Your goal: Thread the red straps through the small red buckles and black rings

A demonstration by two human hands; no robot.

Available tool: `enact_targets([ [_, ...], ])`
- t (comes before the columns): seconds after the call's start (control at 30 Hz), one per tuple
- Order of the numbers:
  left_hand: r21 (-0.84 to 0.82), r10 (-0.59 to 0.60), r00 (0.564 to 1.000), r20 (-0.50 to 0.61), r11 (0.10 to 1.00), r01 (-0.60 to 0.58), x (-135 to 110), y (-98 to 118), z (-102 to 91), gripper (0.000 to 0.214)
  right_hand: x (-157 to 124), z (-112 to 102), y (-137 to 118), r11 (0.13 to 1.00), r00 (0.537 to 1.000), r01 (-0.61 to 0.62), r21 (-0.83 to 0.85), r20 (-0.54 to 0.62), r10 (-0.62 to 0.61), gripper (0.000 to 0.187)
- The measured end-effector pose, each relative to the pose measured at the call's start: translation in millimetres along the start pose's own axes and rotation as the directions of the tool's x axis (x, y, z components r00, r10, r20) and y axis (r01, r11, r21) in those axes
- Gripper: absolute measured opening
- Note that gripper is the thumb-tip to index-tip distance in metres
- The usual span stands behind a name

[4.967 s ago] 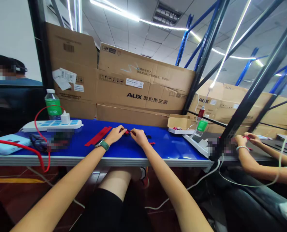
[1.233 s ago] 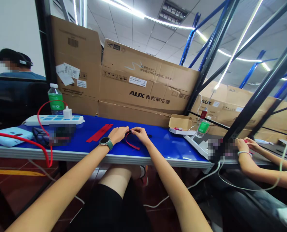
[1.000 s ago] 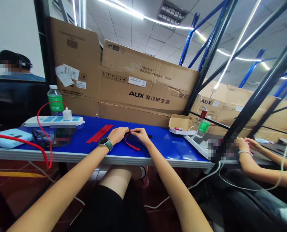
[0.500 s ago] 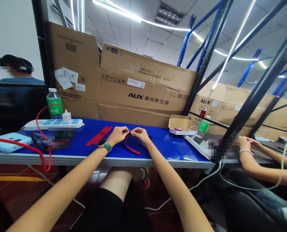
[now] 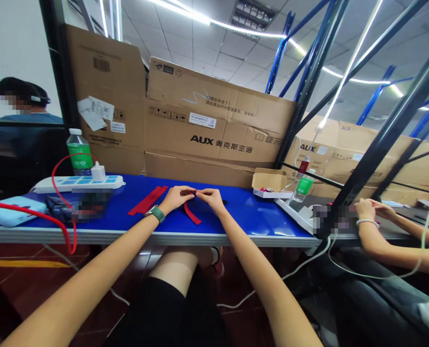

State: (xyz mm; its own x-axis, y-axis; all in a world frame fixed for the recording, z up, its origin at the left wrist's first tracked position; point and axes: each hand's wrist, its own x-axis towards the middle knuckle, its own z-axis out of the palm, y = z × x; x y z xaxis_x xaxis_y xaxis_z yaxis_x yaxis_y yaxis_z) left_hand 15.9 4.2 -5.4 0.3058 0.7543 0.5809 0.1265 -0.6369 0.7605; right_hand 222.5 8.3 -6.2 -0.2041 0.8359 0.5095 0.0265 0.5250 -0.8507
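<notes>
My left hand point(image 5: 176, 197) and my right hand point(image 5: 210, 198) meet fingertip to fingertip over the blue table point(image 5: 257, 219). Both pinch the upper end of a thin red strap point(image 5: 192, 212), whose free end slopes down toward the table's front edge. A green-banded watch sits on my left wrist. More flat red strips point(image 5: 147, 200) lie on the table just left of my left hand.
A white power strip point(image 5: 77, 182), a green-labelled bottle point(image 5: 78, 153), a red cable point(image 5: 58, 212) and a pale blue device point(image 5: 8, 211) sit at the left. A small open cardboard box point(image 5: 270, 182) stands at the right. Large cartons wall the back. Another person's hands point(image 5: 368, 208) work at the right.
The red strap hung as a curved loop between my hands; now it trails straighter down toward the table's edge. My hands have stayed pinched together.
</notes>
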Motion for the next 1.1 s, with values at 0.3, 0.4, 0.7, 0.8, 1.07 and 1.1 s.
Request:
enact_targets([
  [0.3, -0.088, -0.028, 0.999, -0.035, 0.996, 0.025, -0.5, 3.6, -0.2, 0.046, -0.3, 4.0, -5.2, 0.995, 0.998, -0.044, 0.092, 0.059, 0.039, 0.042],
  [0.4, -0.053, -0.007, 1.000, -0.007, 0.999, 0.006, 0.4, 3.5, -1.5, 0.044, 2.0, 2.2, -3.7, 0.997, 0.999, -0.047, 0.067, 0.025, 0.046, 0.045],
  [0.7, 0.226, 0.061, 0.993, -0.099, 0.973, -0.037, -4.4, 13.1, 1.5, 0.023, -5.1, 8.9, -13.2, 0.979, 0.987, -0.144, 0.145, 0.087, 0.133, 0.048],
  [0.8, 0.312, 0.096, 0.991, -0.096, 0.948, -0.061, -5.9, 17.4, 1.8, 0.019, -9.1, 10.9, -17.4, 0.956, 0.966, -0.225, 0.188, 0.173, 0.193, 0.053],
  [1.07, 0.381, 0.148, 0.981, -0.126, 0.920, -0.089, -4.7, 20.9, -0.7, 0.018, -12.1, 10.3, -25.2, 0.926, 0.949, -0.270, 0.263, 0.236, 0.209, 0.055],
  [1.1, 0.374, 0.146, 0.980, -0.132, 0.923, -0.087, -4.4, 20.7, -1.1, 0.018, -12.0, 10.6, -25.7, 0.930, 0.951, -0.265, 0.254, 0.230, 0.208, 0.054],
])
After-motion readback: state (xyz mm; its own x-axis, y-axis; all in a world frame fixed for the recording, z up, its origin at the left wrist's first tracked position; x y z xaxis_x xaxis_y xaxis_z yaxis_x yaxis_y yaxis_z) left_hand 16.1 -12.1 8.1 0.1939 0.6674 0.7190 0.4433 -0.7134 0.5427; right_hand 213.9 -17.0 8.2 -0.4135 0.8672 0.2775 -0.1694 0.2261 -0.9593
